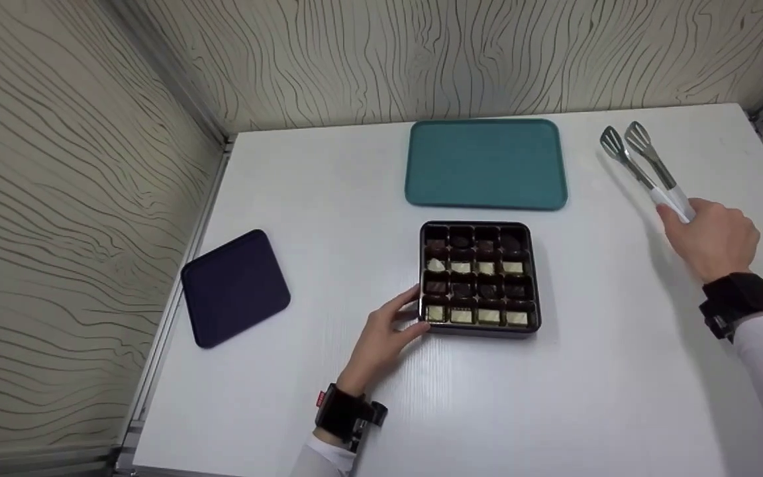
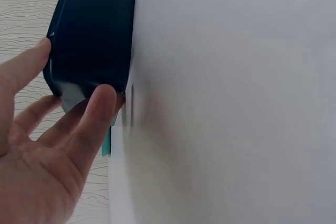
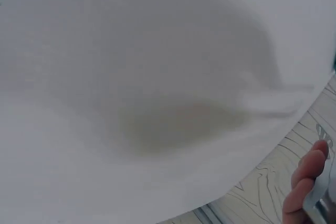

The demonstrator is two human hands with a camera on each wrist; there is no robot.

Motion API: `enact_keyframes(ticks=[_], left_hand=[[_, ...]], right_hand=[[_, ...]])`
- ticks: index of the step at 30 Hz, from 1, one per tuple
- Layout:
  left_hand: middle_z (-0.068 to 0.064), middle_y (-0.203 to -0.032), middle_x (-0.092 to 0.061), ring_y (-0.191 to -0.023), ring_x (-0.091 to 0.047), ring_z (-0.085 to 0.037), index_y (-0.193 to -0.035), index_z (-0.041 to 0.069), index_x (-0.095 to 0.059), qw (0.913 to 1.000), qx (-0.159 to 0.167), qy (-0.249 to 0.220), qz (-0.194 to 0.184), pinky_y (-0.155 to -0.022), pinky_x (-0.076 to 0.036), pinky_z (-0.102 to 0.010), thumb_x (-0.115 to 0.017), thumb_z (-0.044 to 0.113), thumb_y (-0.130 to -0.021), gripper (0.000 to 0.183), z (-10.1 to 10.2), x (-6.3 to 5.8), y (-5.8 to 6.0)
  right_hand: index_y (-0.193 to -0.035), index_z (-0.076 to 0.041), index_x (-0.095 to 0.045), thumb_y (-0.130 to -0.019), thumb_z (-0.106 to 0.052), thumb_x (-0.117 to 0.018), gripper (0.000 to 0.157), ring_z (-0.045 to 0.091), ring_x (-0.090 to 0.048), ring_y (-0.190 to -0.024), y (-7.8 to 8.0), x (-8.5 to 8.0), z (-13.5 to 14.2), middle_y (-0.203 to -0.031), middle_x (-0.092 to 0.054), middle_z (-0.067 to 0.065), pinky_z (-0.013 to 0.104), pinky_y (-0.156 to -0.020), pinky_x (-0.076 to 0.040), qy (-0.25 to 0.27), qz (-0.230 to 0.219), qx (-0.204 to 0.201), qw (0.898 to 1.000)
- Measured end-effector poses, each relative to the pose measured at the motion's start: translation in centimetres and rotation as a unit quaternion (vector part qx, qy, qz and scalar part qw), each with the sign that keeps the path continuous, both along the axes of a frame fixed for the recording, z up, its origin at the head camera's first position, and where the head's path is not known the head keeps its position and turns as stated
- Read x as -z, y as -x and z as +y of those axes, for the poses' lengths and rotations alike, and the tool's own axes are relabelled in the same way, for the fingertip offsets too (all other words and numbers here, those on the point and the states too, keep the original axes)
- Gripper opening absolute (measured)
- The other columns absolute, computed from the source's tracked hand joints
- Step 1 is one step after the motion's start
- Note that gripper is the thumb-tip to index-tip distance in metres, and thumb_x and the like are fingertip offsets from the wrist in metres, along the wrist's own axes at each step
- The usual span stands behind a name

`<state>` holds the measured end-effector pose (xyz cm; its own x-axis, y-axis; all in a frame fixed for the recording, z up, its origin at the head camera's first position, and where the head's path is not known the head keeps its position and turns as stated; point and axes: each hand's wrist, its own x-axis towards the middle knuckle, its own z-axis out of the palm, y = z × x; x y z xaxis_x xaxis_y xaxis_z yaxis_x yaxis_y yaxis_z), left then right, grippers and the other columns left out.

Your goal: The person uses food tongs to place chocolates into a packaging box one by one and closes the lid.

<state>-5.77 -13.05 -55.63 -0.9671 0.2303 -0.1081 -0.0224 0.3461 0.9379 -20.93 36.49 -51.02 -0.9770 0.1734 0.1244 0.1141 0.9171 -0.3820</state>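
Observation:
A dark square box of chocolates (image 1: 479, 278) lies in the middle of the table, its divided insert filled with rows of dark and pale pieces. At its near left corner my left hand (image 1: 385, 334) holds the box's side, thumb by the front corner and fingers along the left wall. In the left wrist view the thumb and fingers (image 2: 100, 108) are spread around the dark box wall (image 2: 94, 30). My right hand (image 1: 716, 238) grips metal tongs (image 1: 663, 174) by their white handles, slotted tips apart and pointing to the back. Only curled fingers (image 3: 310, 169) show in the right wrist view.
Behind the box lies a teal rectangular tray (image 1: 486, 163). A dark purple square lid or tray (image 1: 236, 289) sits at the table's left edge. Wood-patterned panels (image 1: 381, 59) stand along the back and left of the white table (image 1: 328, 179).

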Motion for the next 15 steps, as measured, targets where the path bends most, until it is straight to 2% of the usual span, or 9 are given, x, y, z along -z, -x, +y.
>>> enact_keyframes(ticks=[7,15], left_hand=[[-0.016,-0.16,-0.053,-0.133,-0.067,-0.036,-0.158,0.015,-0.048,1.0,-0.008,0.004,0.003,-0.107,-0.06,-0.046,-0.074,0.024,-0.099,0.065,0.0,0.3,-0.2],[-0.015,-0.162,-0.051,-0.135,-0.066,-0.033,-0.159,0.015,-0.047,0.9999,-0.008,-0.007,-0.009,-0.113,-0.057,-0.041,-0.075,0.024,-0.098,0.067,0.3,0.2,0.0]], right_hand=[[-0.099,0.014,-0.068,-0.104,-0.043,-0.056,0.059,0.037,-0.054,-0.057,1.6,2.0,-1.1,-0.067,-0.062,0.028,0.033,-0.046,-0.029,0.015,-0.007,0.013,1.0],[-0.076,0.007,-0.057,-0.105,-0.042,-0.055,0.057,0.032,-0.046,-0.055,2.5,3.5,-1.9,-0.054,-0.046,0.012,0.035,-0.047,-0.027,-0.004,-0.026,0.037,0.999]])
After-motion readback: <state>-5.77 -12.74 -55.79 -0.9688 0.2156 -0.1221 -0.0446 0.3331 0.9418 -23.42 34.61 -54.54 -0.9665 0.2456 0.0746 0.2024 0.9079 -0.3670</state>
